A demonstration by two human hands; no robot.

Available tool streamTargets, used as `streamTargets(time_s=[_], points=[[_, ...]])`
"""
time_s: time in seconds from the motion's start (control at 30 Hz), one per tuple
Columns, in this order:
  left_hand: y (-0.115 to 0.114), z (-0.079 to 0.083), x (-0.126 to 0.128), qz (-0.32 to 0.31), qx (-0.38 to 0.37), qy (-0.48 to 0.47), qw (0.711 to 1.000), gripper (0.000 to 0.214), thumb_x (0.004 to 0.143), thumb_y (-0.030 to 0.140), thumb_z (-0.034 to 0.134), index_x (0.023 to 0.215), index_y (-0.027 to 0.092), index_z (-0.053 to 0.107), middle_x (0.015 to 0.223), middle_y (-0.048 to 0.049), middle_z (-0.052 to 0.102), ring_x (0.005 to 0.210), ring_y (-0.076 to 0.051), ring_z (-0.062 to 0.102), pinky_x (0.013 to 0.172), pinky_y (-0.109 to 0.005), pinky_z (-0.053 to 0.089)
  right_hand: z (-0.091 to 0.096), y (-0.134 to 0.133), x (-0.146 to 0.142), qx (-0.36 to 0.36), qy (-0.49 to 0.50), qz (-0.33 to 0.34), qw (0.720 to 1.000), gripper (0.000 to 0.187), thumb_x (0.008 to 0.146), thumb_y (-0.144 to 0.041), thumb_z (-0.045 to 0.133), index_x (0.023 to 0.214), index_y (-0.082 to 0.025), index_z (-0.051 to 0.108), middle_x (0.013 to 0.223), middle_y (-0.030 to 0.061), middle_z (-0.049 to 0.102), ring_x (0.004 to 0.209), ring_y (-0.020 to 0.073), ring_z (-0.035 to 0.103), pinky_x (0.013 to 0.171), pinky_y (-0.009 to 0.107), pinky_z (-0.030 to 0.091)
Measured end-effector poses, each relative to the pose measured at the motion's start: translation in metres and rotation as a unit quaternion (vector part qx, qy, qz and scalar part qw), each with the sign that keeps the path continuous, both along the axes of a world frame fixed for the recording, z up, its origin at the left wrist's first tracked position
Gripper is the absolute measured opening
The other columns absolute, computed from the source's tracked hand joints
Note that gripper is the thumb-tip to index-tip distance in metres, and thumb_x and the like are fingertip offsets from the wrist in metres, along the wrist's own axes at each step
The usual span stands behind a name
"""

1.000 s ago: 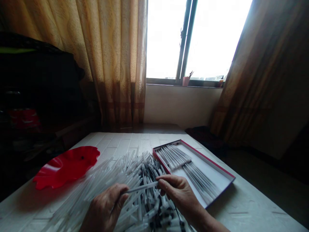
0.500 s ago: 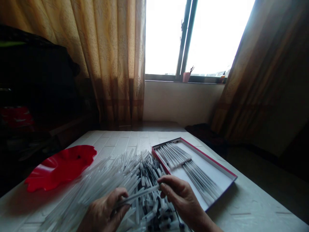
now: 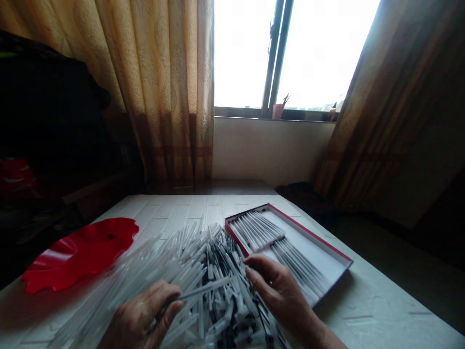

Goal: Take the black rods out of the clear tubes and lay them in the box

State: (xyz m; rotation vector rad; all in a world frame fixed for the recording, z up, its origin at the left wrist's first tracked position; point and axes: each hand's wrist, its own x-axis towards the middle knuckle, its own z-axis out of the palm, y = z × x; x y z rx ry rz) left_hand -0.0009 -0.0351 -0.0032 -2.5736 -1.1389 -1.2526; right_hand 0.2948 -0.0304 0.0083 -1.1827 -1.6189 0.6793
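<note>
Flanking the heaped tubes (image 3: 185, 266) are a red dish (image 3: 80, 252) and box (image 3: 308, 247).

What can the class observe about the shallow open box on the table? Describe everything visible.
The shallow box looks like cardboard, open-topped, white inside, with red along both long sides and a dark far edge. It lies flat, turned diagonally, on the white table, right of a loose pile. Two groups of slim tubes lie in it. The right hand hides its near-left part; contact is unclear.
</note>
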Motion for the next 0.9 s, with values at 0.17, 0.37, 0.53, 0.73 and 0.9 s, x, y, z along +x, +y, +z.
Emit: streamTargets(time_s=[0.17,0.37,0.53,0.73,0.9], points=[[-0.001,0.005,0.001,-0.035,-0.021,0.014,0.999,0.019,0.101,0.041,0.049,0.102,0.029,0.064,0.081,0.0026,0.073,0.069,-0.012,0.074,0.063,-0.013,0.056,0.009,0.000,0.009,0.052,-0.188,-0.012,0.981,0.020,0.087,-0.027,0.053,0.080,-0.020,0.070,0.070,0.0043,0.072,0.064,0.0187,0.067,0.062,0.029,0.049],[-0.001,0.004,-0.001,-0.048,-0.043,0.037,0.997,0.014,0.101,0.034,0.049,0.105,0.028,0.061,0.083,0.0020,0.072,0.068,-0.013,0.073,0.062,-0.016,0.055,0.007,-0.006,0.002,0.014,-0.300,0.020,0.954,0.019,0.086,-0.021,0.054,0.087,-0.019,0.073,0.080,0.0080,0.075,0.073,0.0233,0.071,0.067,0.033,0.048],[-0.003,0.007,-0.001,-0.058,-0.046,0.044,0.996,0.014,0.102,0.033,0.047,0.106,0.027,0.060,0.085,0.0020,0.072,0.072,-0.012,0.073,0.064,-0.016,0.055,0.004,-0.005,0.004,0.014,-0.298,0.023,0.954,0.026,0.089,-0.021,0.048,0.088,-0.018,0.074,0.079,0.0084,0.076,0.072,0.0230,0.072,0.067,0.032,0.047],[-0.005,0.009,0.001,-0.055,-0.044,0.052,0.996,0.016,0.103,0.034,0.046,0.103,0.027,0.060,0.083,0.0026,0.071,0.069,-0.012,0.072,0.062,-0.016,0.053,0.003,-0.004,0.005,0.025,-0.264,0.020,0.964,0.027,0.089,-0.023,0.048,0.085,-0.018,0.074,0.074,0.0072,0.076,0.069,0.0206,0.070,0.065,0.030,0.047],[-0.007,0.014,0.003,-0.062,-0.027,0.050,0.996,0.017,0.104,0.035,0.045,0.102,0.026,0.059,0.082,0.0027,0.071,0.069,-0.012,0.073,0.061,-0.016,0.053,0.009,-0.008,-0.003,0.013,-0.144,0.067,0.987,0.025,0.088,-0.029,0.055,0.090,-0.017,0.077,0.076,0.0069,0.077,0.068,0.0183,0.070,0.065,0.028,0.049]])
